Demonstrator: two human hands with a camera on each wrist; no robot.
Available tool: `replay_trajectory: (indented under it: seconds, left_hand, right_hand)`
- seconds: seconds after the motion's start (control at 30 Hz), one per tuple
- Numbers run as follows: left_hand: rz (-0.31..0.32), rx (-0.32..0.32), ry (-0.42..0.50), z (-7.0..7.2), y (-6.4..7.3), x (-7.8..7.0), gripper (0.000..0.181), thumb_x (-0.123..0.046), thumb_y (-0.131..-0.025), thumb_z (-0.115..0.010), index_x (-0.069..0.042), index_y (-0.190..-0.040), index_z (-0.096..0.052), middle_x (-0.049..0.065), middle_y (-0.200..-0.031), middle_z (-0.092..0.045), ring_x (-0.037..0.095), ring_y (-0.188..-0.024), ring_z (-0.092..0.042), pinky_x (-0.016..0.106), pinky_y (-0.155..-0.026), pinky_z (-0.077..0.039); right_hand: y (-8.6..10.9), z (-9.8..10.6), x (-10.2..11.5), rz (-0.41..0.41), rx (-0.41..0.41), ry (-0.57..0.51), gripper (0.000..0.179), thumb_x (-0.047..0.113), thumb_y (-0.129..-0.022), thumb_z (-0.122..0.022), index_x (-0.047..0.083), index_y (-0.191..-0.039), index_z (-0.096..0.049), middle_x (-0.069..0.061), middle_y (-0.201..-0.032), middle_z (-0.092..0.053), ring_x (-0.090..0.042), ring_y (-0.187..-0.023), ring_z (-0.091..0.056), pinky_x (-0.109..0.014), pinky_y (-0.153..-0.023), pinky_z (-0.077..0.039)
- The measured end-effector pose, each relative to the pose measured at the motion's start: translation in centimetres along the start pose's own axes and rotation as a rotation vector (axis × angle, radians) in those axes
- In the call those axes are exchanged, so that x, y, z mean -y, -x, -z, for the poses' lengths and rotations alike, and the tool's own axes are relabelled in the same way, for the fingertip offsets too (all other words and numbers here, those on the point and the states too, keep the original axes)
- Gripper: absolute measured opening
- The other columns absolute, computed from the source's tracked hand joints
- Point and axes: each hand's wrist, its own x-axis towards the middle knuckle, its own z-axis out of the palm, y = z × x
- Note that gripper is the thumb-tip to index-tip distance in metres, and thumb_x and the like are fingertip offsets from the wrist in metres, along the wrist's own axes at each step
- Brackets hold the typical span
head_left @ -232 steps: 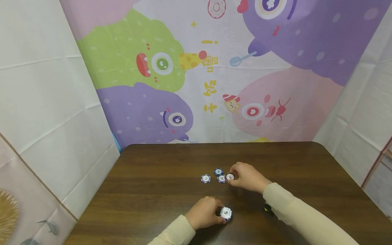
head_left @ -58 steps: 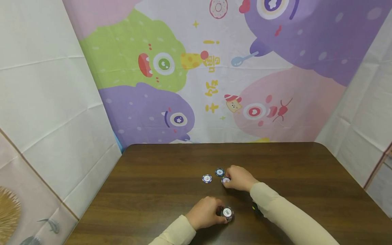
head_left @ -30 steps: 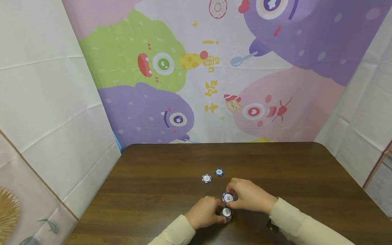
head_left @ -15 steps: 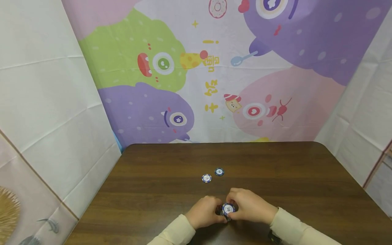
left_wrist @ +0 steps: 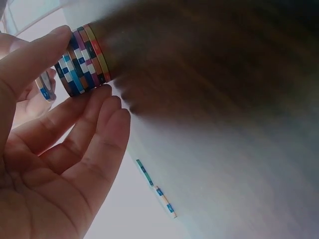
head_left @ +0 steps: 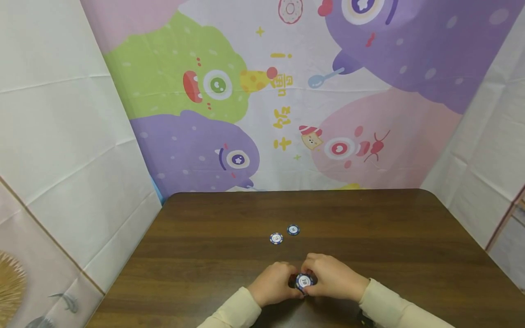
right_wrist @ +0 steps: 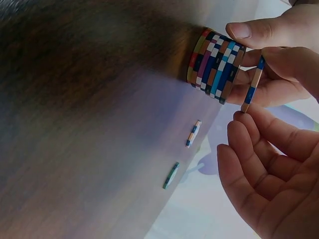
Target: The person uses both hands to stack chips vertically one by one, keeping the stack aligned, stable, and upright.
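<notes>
In the wrist views a short stack of poker chips [right_wrist: 213,65] with multicoloured edges stands on the table, gripped around its sides by my left hand [head_left: 274,284]. Thumb and fingertips of my right hand [head_left: 334,277] pinch a blue-and-white poker chip [head_left: 304,282] marked 10. That chip hangs slightly tilted over the stack's top, a small gap showing between them in the right wrist view. From the head view, it hides most of the stack. Farther back on the table lie a blue-and-white chip [head_left: 276,238] and a darker blue-green chip [head_left: 293,229], flat and close together.
A dark brown wooden table [head_left: 197,255] carries everything. Behind it hangs a cartoon-monster cloth [head_left: 287,114], with pale cloth panels [head_left: 74,114] at both sides. A dark object [head_left: 364,319] shows under the right sleeve.
My right hand took the 10 chip from beside the two far chips and brought it nearer, over the stack. Earlier, a 100 chip went onto the stack. My left hand stayed in place.
</notes>
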Motion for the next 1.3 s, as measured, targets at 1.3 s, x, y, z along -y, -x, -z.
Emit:
replay_trajectory:
  seconds: [1.3]
  left_hand:
    - [-0.029,-0.029,0.014,0.1,0.2,0.0,0.031,-0.030,-0.070,-0.086,-0.015,-0.094,-0.072,-0.010,-0.082,-0.065,-0.004,-0.071,-0.048,0.014,-0.063,-0.041]
  right_hand:
    - [-0.4,-1.0,-0.7,-0.015,-0.017,0.013,0.029,0.028,-0.074,-0.082,0.010,-0.093,-0.070,0.007,-0.086,-0.059,0.003,-0.072,-0.047,-0.016,-0.063,-0.044]
